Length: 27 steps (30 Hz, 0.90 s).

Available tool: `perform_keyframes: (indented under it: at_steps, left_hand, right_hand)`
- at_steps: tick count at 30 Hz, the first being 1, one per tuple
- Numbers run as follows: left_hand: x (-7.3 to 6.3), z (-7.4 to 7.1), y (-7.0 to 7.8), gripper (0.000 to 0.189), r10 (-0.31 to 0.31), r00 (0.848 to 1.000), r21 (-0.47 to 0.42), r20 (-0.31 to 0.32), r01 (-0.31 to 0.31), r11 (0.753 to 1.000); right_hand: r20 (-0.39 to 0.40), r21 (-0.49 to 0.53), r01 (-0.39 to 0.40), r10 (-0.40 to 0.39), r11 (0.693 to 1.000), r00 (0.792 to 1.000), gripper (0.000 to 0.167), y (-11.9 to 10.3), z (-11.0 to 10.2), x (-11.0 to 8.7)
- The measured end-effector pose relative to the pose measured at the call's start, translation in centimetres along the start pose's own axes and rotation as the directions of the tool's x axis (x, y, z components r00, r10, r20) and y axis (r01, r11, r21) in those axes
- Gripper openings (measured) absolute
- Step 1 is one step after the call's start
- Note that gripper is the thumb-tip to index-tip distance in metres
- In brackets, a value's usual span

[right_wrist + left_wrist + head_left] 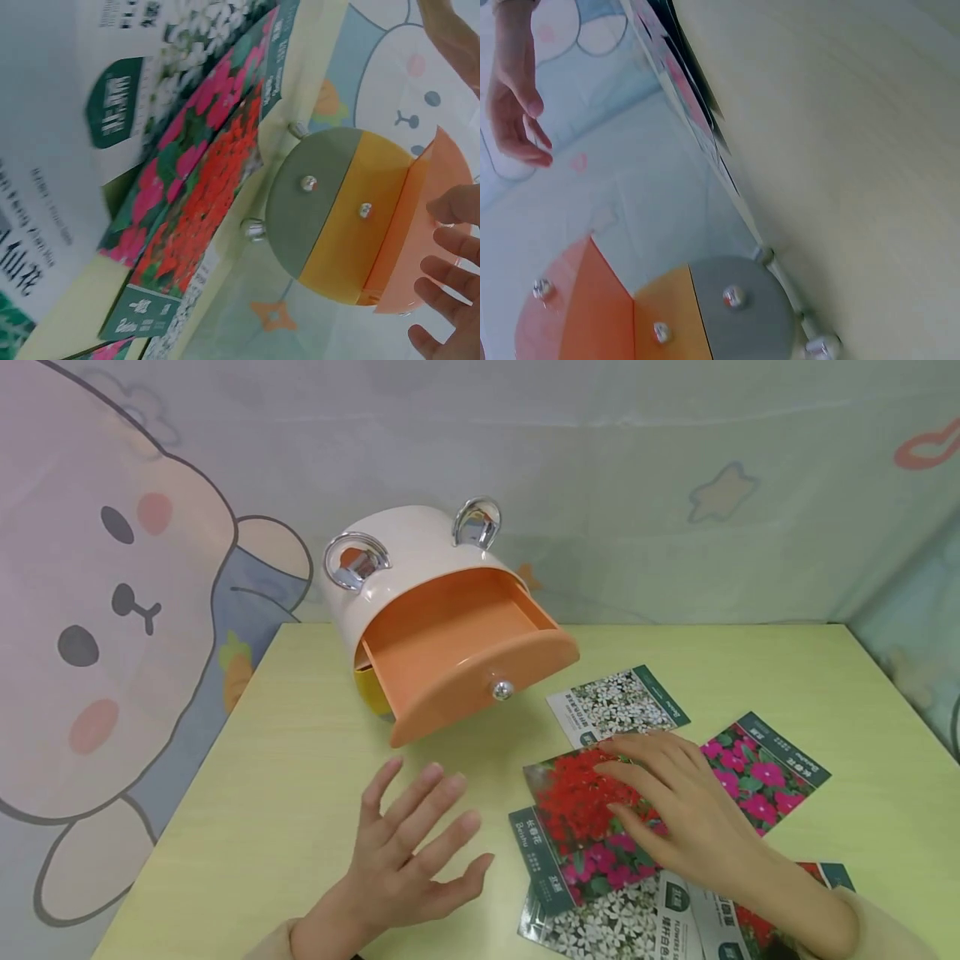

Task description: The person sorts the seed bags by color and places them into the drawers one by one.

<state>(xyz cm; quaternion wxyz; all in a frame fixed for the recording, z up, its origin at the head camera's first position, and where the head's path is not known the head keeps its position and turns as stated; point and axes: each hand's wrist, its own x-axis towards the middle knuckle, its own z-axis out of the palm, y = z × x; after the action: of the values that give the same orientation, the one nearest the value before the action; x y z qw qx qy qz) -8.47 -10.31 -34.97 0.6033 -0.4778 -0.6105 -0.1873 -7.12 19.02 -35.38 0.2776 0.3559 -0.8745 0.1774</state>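
Note:
A white rounded drawer box (408, 539) with silver ears stands at the back of the table, its orange top drawer (450, 643) pulled out. In front of that drawer my left hand (408, 852) is raised, fingers spread and holding nothing. My right hand (675, 802) hovers with loosely bent fingers above flower seed packets, clear of them in the left wrist view. Below it lie a red-flower packet (573, 797) and a pink-flower packet (536, 856), overlapping. White-flower packets (600, 922) are partly covered beneath these. Nothing shows inside the orange drawer.
Another white-flower packet (622, 702) and a pink-flower packet (765, 772) lie farther back on the pale yellow table (225, 827). A red-flower packet (832, 877) is near the right forearm. The yellow drawer (341, 210) and grey-green drawer (311, 195) are closed. A cartoon cloth hangs behind.

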Motion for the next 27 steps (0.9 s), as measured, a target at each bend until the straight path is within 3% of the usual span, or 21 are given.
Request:
perform_keyframes:
  at_steps: [4,6,8,9,11,13,15,16,19,23,27]
  left_hand:
    - [0.2,0.6,0.9,0.05,0.038,0.986,-0.035,0.162,-0.032,0.999]
    - [0.2,0.8,1.5,0.053,0.021,0.956,-0.058,0.293,-0.004,0.998]
    - [0.0,1.2,2.0,0.06,-0.01,0.896,-0.06,0.443,0.041,0.997]
    - [-0.1,1.4,2.2,0.064,-0.034,0.855,-0.053,0.518,0.072,0.996]
    - [-0.4,1.9,2.6,0.075,-0.082,0.755,-0.021,0.651,0.126,0.992]
    - [-0.7,2.5,2.9,0.085,-0.109,0.658,0.008,0.745,0.155,0.988]
    - [-1.1,3.2,3.2,0.088,-0.115,0.59,0.019,0.799,0.167,0.986]
    - [-1.2,3.5,3.3,0.088,-0.114,0.563,0.018,0.819,0.173,0.985]
    - [-1.6,4.4,3.7,0.086,-0.104,0.503,0.006,0.858,0.192,0.981]
    - [-1.7,5.3,4.0,0.083,-0.096,0.434,0.005,0.896,0.206,0.978]
    - [-1.8,6.2,4.3,0.083,-0.09,0.368,0.008,0.925,0.219,0.976]
  right_hand:
    - [0.067,-0.013,0.028,-0.027,1.0,0.997,0.049,0.7,-0.1,-0.9]
    - [0.11,-0.027,0.028,-0.025,0.999,0.994,0.052,1.1,-0.1,-1.4]
    - [0.14,-0.042,0.036,-0.03,0.998,0.99,0.053,1.6,-0.1,-1.8]
    - [0.156,-0.055,0.046,-0.037,0.997,0.987,0.054,1.8,0.0,-2.1]
    - [0.175,-0.078,0.077,-0.062,0.994,0.983,0.054,2.3,0.0,-2.6]
    - [0.181,-0.095,0.116,-0.098,0.989,0.979,0.053,2.8,0.2,-3.0]
    - [0.184,-0.109,0.156,-0.134,0.982,0.974,0.051,3.2,0.3,-3.4]
    - [0.182,-0.115,0.174,-0.152,0.978,0.972,0.051,3.4,0.4,-3.6]
    - [0.165,-0.119,0.227,-0.206,0.967,0.964,0.05,4.0,0.6,-3.9]
    - [0.166,-0.116,0.268,-0.248,0.956,0.954,0.05,4.8,1.0,-4.3]
    - [0.229,-0.133,0.267,-0.233,0.954,0.945,0.056,5.7,1.3,-4.8]
